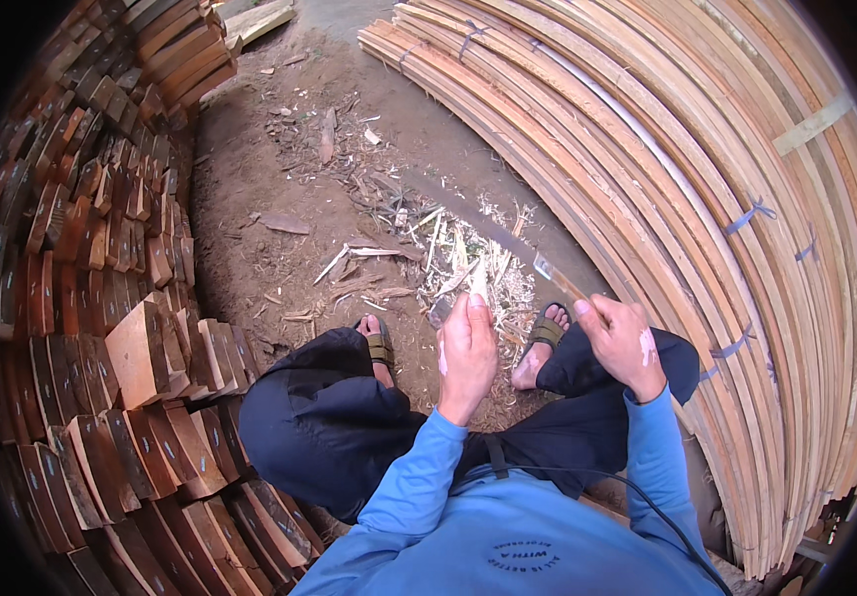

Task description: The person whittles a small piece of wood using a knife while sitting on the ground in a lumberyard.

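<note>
My right hand (622, 338) is closed around the wooden handle of a long knife (493, 230), like a machete. Its dark blade points away and to the left, above the shavings. In my left hand (468, 343), the fingers are wrapped round a pale piece of wood (479, 282) whose light tip sticks out past the thumb. Most of that piece is hidden by the hand. Blade and wood are apart in the picture. Beneath both hands lies a heap of pale wood shavings (513, 283) on the dirt.
Stacked wooden blocks and boards (136, 358) rise along the left. Bundles of long wooden strips (647, 199), tied with bluish bands, curve along the right. Bark scraps (285, 223) litter the dirt floor (250, 149). My sandalled feet (546, 338) flank the shavings. A black cable (637, 487) crosses my right side.
</note>
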Action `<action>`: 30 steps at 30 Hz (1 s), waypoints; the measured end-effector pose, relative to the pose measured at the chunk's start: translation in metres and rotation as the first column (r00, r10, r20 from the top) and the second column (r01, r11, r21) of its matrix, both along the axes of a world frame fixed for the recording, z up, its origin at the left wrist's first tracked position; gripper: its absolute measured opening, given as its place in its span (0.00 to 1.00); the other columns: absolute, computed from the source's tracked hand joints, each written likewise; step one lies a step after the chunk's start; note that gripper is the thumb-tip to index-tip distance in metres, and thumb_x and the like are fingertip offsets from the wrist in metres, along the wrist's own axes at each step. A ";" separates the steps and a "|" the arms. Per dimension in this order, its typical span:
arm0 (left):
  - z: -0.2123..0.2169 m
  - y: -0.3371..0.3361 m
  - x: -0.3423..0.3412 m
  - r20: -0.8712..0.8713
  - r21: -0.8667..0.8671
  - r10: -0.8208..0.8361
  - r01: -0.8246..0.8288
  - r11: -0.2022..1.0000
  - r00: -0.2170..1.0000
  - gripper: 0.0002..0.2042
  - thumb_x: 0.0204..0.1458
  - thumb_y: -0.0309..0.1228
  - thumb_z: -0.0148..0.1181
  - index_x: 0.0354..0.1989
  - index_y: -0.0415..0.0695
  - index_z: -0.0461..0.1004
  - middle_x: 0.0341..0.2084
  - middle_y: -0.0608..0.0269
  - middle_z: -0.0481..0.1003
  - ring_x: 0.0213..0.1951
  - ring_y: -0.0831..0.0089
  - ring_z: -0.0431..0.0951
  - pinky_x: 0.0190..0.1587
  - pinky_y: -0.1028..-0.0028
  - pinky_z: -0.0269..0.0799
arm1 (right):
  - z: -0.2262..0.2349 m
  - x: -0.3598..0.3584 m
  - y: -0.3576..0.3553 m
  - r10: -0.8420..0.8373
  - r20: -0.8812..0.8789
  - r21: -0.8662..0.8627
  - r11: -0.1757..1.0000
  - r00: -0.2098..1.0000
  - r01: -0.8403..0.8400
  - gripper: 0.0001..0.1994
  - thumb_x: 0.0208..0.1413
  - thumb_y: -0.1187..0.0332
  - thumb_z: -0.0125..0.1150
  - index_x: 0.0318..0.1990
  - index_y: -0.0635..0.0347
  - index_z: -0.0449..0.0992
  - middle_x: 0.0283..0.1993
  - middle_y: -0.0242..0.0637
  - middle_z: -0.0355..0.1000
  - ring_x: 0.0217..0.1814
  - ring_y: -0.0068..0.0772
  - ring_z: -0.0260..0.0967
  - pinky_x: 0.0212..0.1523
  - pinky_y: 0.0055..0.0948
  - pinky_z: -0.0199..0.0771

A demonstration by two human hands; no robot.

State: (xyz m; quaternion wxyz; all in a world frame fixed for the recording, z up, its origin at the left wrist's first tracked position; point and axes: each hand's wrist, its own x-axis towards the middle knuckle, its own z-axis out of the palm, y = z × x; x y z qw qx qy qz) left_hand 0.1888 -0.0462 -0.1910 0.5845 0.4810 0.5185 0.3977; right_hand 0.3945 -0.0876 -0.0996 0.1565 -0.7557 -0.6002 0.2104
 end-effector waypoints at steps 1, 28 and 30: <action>-0.001 0.001 0.001 -0.011 0.035 0.020 -0.020 0.999 1.000 0.19 0.73 0.38 0.42 0.32 0.38 0.68 0.17 0.58 0.66 0.21 0.69 0.67 0.27 0.62 0.62 | 0.001 -0.001 -0.006 0.043 0.004 -0.048 0.998 0.999 -0.042 0.23 0.66 0.53 0.60 0.25 0.64 0.76 0.22 0.56 0.70 0.28 0.60 0.73 0.30 0.48 0.70; -0.006 -0.006 0.008 0.311 -0.065 -0.034 0.058 0.996 0.950 0.17 0.75 0.42 0.45 0.33 0.45 0.68 0.18 0.79 0.58 0.18 0.89 0.53 0.20 0.81 0.49 | -0.016 0.004 0.008 -0.146 0.041 -0.003 0.989 0.988 0.146 0.25 0.69 0.50 0.56 0.26 0.64 0.77 0.28 0.43 0.82 0.34 0.50 0.82 0.39 0.43 0.78; -0.006 -0.004 0.009 0.315 -0.116 0.017 0.021 0.993 0.949 0.17 0.75 0.42 0.45 0.33 0.45 0.68 0.18 0.79 0.57 0.18 0.89 0.53 0.20 0.80 0.48 | -0.015 0.007 -0.003 -0.082 -0.010 0.070 0.994 0.997 0.083 0.23 0.68 0.54 0.59 0.26 0.65 0.76 0.24 0.51 0.76 0.30 0.57 0.77 0.33 0.45 0.74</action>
